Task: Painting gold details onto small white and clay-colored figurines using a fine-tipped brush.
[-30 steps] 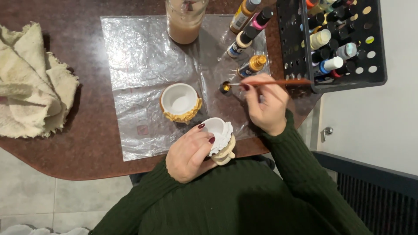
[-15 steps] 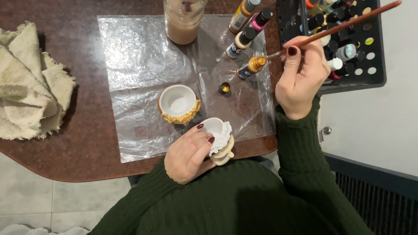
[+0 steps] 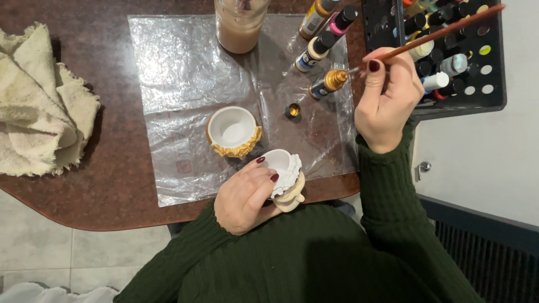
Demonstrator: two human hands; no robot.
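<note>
Left hand (image 3: 244,196) grips one white ceramic piece (image 3: 285,175) at the worktop (image 3: 112,191) edge. Right hand (image 3: 387,98) pinches one brush (image 3: 438,32), tip at the gold-capped bottle (image 3: 327,84). Four bottles lie on plastic sheet (image 3: 179,67).

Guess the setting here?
Likely a home craft table: plastic sheet over the tabletop, paint bottles in a black crate, murky rinse jar. Right hand holds a brush; left hand a white pot.

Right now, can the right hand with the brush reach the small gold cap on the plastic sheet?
Probably yes. The right hand is raised beside the gold-tipped paint bottle, and the small gold cap lies uncovered on the clear plastic sheet just below and left, with nothing between them.
</note>
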